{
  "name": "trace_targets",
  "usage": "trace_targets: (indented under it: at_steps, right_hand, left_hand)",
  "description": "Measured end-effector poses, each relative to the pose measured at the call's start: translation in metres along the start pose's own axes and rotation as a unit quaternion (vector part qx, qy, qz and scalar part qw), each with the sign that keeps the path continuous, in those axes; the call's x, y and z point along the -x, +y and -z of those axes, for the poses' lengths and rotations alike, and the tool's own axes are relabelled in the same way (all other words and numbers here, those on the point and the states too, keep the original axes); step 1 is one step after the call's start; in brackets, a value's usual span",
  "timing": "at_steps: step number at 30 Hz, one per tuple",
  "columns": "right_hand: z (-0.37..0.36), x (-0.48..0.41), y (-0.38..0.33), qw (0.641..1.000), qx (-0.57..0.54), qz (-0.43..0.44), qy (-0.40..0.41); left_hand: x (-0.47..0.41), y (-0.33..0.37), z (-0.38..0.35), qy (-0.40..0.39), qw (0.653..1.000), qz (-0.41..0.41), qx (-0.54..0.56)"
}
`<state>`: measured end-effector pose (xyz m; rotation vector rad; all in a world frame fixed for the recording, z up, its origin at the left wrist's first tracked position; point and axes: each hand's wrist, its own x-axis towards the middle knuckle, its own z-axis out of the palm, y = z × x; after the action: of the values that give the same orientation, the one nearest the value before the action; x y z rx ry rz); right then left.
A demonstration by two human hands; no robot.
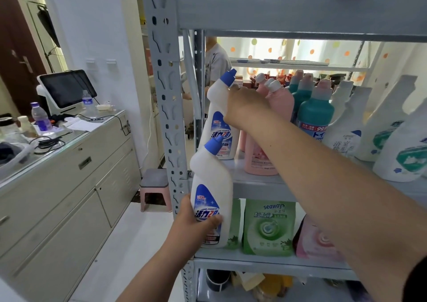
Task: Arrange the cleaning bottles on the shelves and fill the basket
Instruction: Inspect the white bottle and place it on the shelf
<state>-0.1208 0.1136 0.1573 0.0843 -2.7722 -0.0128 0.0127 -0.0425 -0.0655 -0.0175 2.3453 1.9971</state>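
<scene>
From the head camera, my left arm comes up from the bottom of the frame, forearm angled up and to the right. My left hand (196,218) is wrapped around the lower body of the held bottle (211,186), a white one with a blue cap. My thumb lies across its blue label and my palm is behind its left side. That bottle is upright, leaning slightly left, and is in the air just in front of the grey upright post (166,93) and the front edge of the middle shelf (258,186). Its base is level with the green pouch (269,227) on the shelf below.

My right arm stretches in from the lower right corner, almost straight, crossing in front of the pink bottles (277,103). My right hand (245,107) is turned with its back to the camera. Its fingers are curled over the shoulder of the shelf bottle (217,121), just under the blue cap. My thumb is hidden, but it looks like a grasp.

This second white bottle stands at the far left end of the middle shelf, tipped a little left, touching the pink bottles beside it. Teal bottles (314,110) and white spray bottles (388,126) fill the row further right.
</scene>
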Motion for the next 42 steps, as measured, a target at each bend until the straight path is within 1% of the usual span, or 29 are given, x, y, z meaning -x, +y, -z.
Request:
trace_targets:
  at_steps: [2, 4, 6, 7, 9, 12, 14, 16, 19, 21, 24, 26, 27, 29, 31, 33, 36, 38, 39, 40, 42]
  right_hand:
    - [0.006, 0.012, 0.002, 0.999, 0.005, 0.024, 0.038]
    - [0.010, 0.032, 0.006, 0.993, -0.029, 0.069, 0.092]
    - [0.006, 0.063, 0.008, 0.977, -0.120, 0.108, 0.137]
    - [0.000, 0.083, 0.009, 0.966, -0.183, 0.115, 0.144]
    - [-0.021, 0.127, 0.008, 0.932, -0.324, 0.112, 0.117]
    - [-0.059, 0.190, 0.004, 0.866, -0.497, 0.052, 0.005]
    - [-0.080, 0.223, 0.002, 0.819, -0.569, -0.002, -0.074]
    - [-0.096, 0.253, 0.003, 0.780, -0.614, -0.032, -0.116]
    - [-0.111, 0.292, 0.007, 0.745, -0.656, -0.076, -0.099]
    - [-0.116, 0.313, 0.010, 0.710, -0.688, -0.113, -0.095]
    - [-0.123, 0.345, 0.015, 0.673, -0.714, -0.172, -0.091]
    - [-0.127, 0.364, 0.018, 0.637, -0.735, -0.214, -0.087]
    - [-0.130, 0.372, 0.020, 0.626, -0.741, -0.228, -0.084]
    - [-0.132, 0.385, 0.023, 0.619, -0.744, -0.238, -0.081]
    - [-0.133, 0.397, 0.027, 0.619, -0.749, -0.221, -0.082]
    - [-0.136, 0.410, 0.032, 0.624, -0.752, -0.187, -0.096]
    - [-0.141, 0.428, 0.045, 0.638, -0.744, -0.155, -0.128]
    - [-0.142, 0.437, 0.056, 0.633, -0.745, -0.145, -0.153]
    - [-0.143, 0.439, 0.063, 0.626, -0.749, -0.144, -0.165]
    - [-0.143, 0.441, 0.071, 0.612, -0.757, -0.148, -0.175]
    - [-0.144, 0.447, 0.086, 0.579, -0.774, -0.166, -0.197]
  left_hand:
    - [0.002, 0.000, 0.002, -0.002, 1.000, -0.003, 0.003]
    - [0.006, 0.001, 0.003, -0.005, 1.000, -0.007, 0.007]
    - [0.012, 0.001, 0.004, -0.012, 1.000, -0.007, 0.018]
    - [0.015, 0.001, 0.005, -0.016, 1.000, -0.006, 0.025]
    - [0.023, -0.001, 0.006, -0.026, 0.999, -0.001, 0.037]
    - [0.038, -0.007, 0.007, -0.054, 0.998, 0.000, 0.041]
    - [0.052, -0.011, 0.006, -0.070, 0.997, 0.007, 0.039]
    - [0.069, -0.015, 0.002, -0.090, 0.995, 0.008, 0.033]
    - [0.096, -0.027, -0.005, -0.112, 0.993, 0.002, 0.019]
    - [0.116, -0.037, -0.010, -0.115, 0.993, 0.009, 0.023]
    - [0.145, -0.051, -0.018, -0.136, 0.989, 0.038, 0.039]
    - [0.162, -0.058, -0.024, -0.161, 0.982, 0.072, 0.064]
    - [0.169, -0.062, -0.027, -0.174, 0.977, 0.093, 0.082]
    - [0.181, -0.068, -0.034, -0.198, 0.967, 0.123, 0.108]
    - [0.192, -0.076, -0.038, -0.200, 0.964, 0.127, 0.119]
    - [0.201, -0.082, -0.041, -0.181, 0.973, 0.098, 0.108]
    - [0.209, -0.087, -0.050, -0.141, 0.988, 0.043, 0.054]
    - [0.214, -0.090, -0.062, -0.138, 0.988, 0.034, 0.063]
    - [0.217, -0.091, -0.070, -0.138, 0.986, 0.050, 0.078]
    - [0.219, -0.089, -0.079, -0.140, 0.981, 0.087, 0.101]
    - [0.224, -0.084, -0.104, -0.160, 0.957, 0.185, 0.156]
